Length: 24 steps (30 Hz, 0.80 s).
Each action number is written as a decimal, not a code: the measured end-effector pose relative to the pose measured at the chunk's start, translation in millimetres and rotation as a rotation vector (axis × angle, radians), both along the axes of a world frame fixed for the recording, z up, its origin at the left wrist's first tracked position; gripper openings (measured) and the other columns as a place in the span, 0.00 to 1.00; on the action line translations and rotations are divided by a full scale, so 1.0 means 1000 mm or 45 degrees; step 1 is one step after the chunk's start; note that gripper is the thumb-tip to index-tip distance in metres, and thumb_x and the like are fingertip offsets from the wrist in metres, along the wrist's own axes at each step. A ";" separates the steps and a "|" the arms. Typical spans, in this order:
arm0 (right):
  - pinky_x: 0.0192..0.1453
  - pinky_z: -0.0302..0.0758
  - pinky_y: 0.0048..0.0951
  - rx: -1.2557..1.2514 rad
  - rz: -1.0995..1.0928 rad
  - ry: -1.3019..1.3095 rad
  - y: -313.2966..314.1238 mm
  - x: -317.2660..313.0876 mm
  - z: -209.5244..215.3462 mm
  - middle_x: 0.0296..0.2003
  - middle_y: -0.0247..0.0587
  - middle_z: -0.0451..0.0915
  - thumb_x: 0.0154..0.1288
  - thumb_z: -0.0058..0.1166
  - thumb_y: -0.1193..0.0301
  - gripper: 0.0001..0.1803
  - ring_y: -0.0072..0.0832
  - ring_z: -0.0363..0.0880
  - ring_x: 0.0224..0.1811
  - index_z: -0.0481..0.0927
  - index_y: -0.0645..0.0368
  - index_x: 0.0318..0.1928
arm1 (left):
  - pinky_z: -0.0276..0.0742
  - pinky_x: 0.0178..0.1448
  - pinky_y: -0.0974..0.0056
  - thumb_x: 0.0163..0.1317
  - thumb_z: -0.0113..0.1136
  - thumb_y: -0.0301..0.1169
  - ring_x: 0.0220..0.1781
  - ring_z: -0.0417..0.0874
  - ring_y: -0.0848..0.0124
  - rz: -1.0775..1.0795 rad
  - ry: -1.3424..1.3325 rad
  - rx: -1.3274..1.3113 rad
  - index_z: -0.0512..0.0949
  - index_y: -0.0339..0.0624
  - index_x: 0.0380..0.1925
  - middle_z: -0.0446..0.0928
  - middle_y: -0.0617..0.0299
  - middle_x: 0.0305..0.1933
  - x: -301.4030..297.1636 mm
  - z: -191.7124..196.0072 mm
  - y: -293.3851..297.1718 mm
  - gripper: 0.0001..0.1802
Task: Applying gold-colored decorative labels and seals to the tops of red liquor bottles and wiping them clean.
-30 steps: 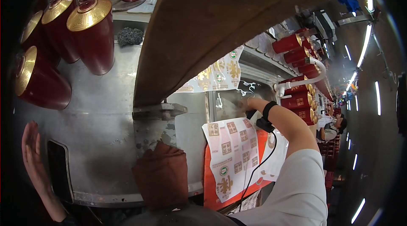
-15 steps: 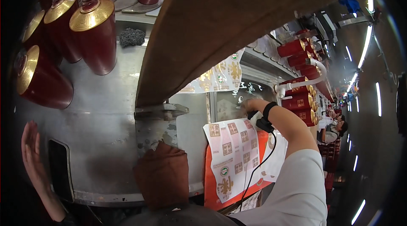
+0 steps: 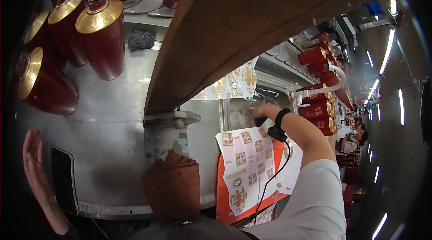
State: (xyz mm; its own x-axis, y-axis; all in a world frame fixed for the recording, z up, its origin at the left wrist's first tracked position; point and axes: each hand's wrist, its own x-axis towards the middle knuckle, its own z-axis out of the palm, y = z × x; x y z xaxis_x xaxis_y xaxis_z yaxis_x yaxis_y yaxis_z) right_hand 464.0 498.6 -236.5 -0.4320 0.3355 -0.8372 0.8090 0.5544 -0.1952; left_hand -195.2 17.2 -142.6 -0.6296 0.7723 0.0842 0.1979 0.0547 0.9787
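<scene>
Printed white label sheets lie over the orange tray's near edge, and your right hand, fingers curled on something unclear, could drag them off, while your left hand rests flat, fingers together.

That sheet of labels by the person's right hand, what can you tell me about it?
The label sheet is a pale, glossy, paper-like strip printed with rows of small reddish-brown squares, a round green mark and a large gold figure near its lower end. It lies tilted, draped over an orange-red tray at the metal table. Its top edge meets the right hand, though any grip is unclear.
</scene>
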 end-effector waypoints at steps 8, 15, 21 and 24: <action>0.49 0.76 0.39 -0.186 0.001 -0.163 -0.001 -0.008 0.004 0.46 0.45 0.83 0.52 0.68 0.58 0.25 0.36 0.81 0.47 0.82 0.55 0.50 | 0.52 0.80 0.53 0.77 0.37 0.45 0.78 0.60 0.57 0.000 0.051 -0.003 0.61 0.32 0.70 0.63 0.45 0.73 0.000 0.002 0.000 0.31; 0.42 0.78 0.38 -0.018 0.030 -0.543 0.000 0.013 0.003 0.43 0.47 0.85 0.54 0.66 0.62 0.22 0.39 0.82 0.39 0.83 0.59 0.48 | 0.51 0.80 0.53 0.77 0.37 0.44 0.78 0.60 0.58 0.000 -0.015 0.012 0.61 0.32 0.70 0.63 0.46 0.73 0.002 -0.002 0.003 0.31; 0.44 0.80 0.40 -0.042 0.155 -0.780 0.000 0.013 -0.001 0.49 0.49 0.83 0.57 0.62 0.66 0.24 0.43 0.83 0.42 0.79 0.51 0.56 | 0.52 0.80 0.53 0.77 0.37 0.44 0.78 0.60 0.58 -0.012 -0.036 0.035 0.61 0.33 0.71 0.63 0.46 0.74 -0.002 -0.001 -0.004 0.31; 0.50 0.79 0.41 -0.062 0.119 -0.831 0.001 0.006 -0.002 0.52 0.47 0.83 0.56 0.64 0.62 0.30 0.43 0.83 0.48 0.76 0.50 0.61 | 0.52 0.80 0.52 0.77 0.38 0.44 0.78 0.60 0.58 -0.011 0.008 0.009 0.61 0.33 0.71 0.63 0.46 0.74 -0.003 -0.004 -0.005 0.31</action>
State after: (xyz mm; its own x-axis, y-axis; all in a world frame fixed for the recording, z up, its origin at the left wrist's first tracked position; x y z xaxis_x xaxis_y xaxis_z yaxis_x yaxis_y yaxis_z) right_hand 469.8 500.1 -238.4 0.1437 0.2764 -0.9502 0.7188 0.6308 0.2922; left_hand -198.5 11.8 -146.6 -0.6224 0.7770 0.0939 0.2046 0.0458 0.9778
